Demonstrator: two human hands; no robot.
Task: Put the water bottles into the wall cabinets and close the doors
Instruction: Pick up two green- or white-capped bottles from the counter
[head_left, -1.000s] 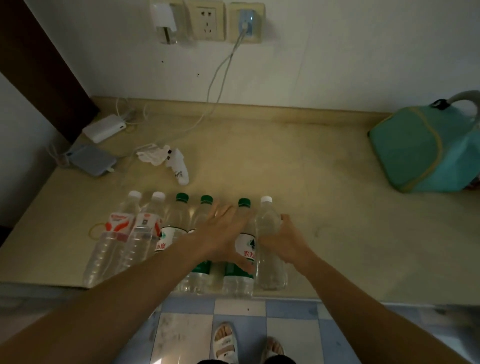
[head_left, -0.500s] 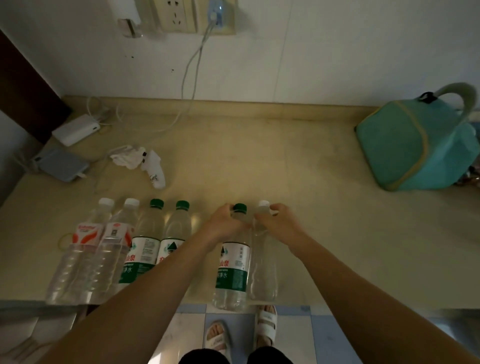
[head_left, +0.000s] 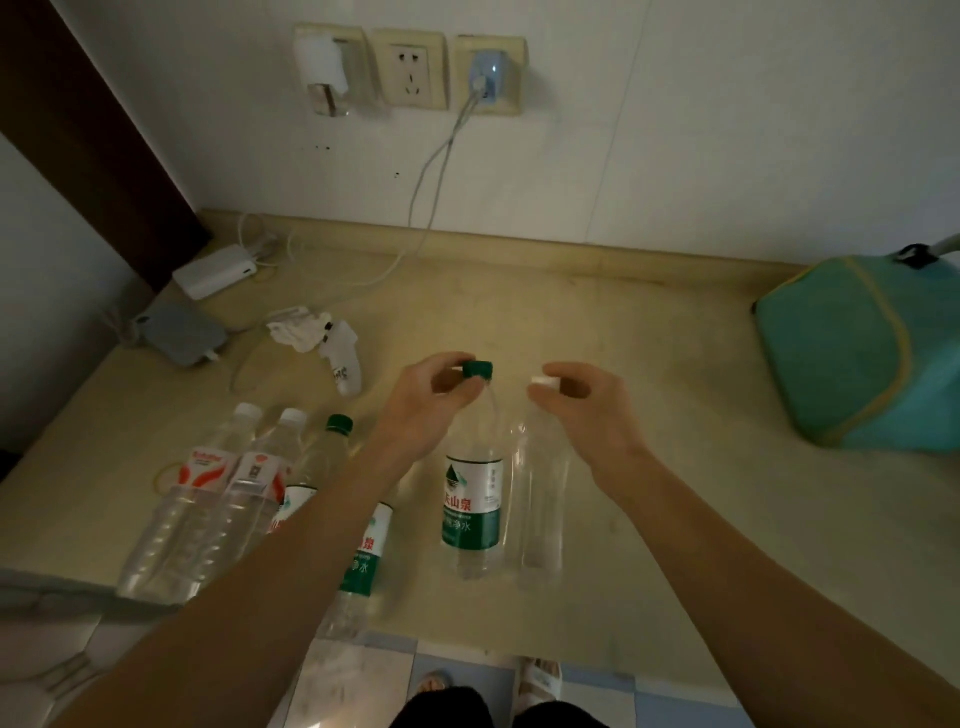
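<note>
Head view: the left hand (head_left: 423, 402) pinches the neck of a clear plastic water bottle with a green cap and green-and-white label (head_left: 474, 499), thumb and fingertips closed just under the cap. The right hand (head_left: 582, 410) pinches the neck of a clear, unlabelled plastic bottle with a white cap (head_left: 540, 499) in the same way. Both bottles hang below the grip, side by side and touching or nearly so, their bases at or just over the pale yellow table (head_left: 649, 364); I cannot tell whether they have left it.

To the left of the left grip, 4 more clear bottles stand in a row on the table: 2 white-capped bottles with red-and-white labels (head_left: 208, 499) and 2 green-labelled bottles (head_left: 311, 483), partly hidden by the left forearm. Beyond the grip lie a crumpled white tissue (head_left: 298, 332), a white power bank (head_left: 215, 271) and a grey flat device (head_left: 179, 332); to the right of the right grip sits a teal fabric bag (head_left: 857, 353). The wall cabinets are not in view.

The step in hand looks like lifting this pair for the cabinets. A neck pinch lets a full bottle swing, so I would keep the fingers snug under the cap collar, raise both straight up, hold them slightly apart so they do not knock together, and avoid brushing the row on the left. 4 bottles would remain, and the doors are still to close.
</note>
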